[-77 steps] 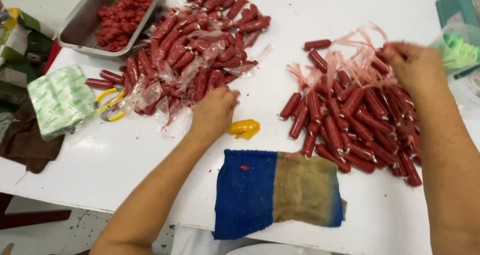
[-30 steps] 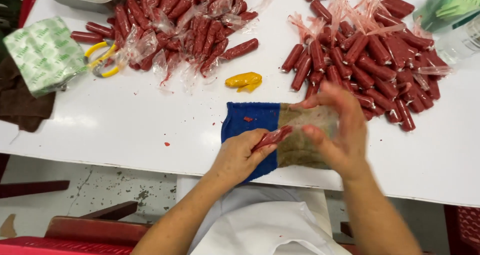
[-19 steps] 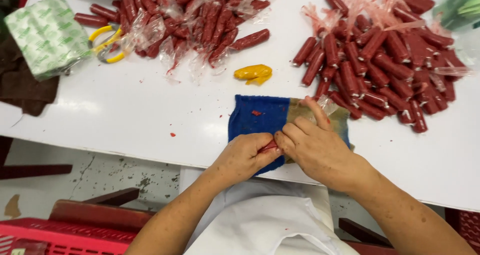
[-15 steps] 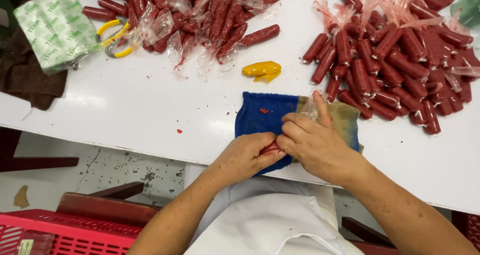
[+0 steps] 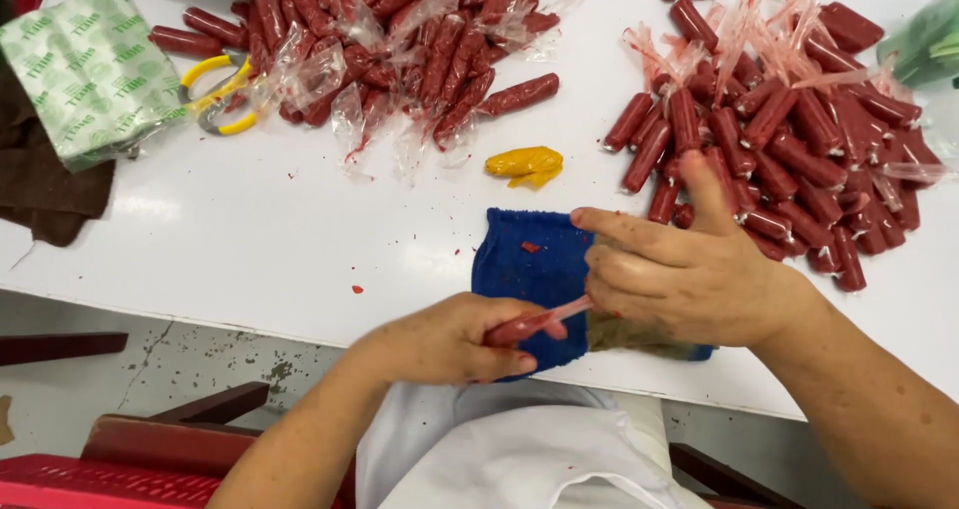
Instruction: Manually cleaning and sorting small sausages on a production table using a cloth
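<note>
Looked like a small food-processing workroom, not a home kitchen. A white counter (image 5: pixel 250 239) carried two big heaps of red sausages: one pile (image 5: pixel 400 39) in clear plastic wrap, the other pile (image 5: pixel 789 139) on the right with loose casings. Red crumbs and smears dotted the counter. Yellow-handled scissors (image 5: pixel 222 94) lay by a green-printed packet (image 5: pixel 85 69), a blue cloth (image 5: pixel 534 269) sat at the near edge. Bare stained concrete floor (image 5: pixel 150 369) showed below, with a red crate (image 5: pixel 110 479). The person wore a white apron (image 5: pixel 499 459).

table (image 5: pixel 250 239): smooth white, glossy | cloth (image 5: pixel 529 264): rough blue terry | sausages (image 5: pixel 779 139): glossy red
</note>
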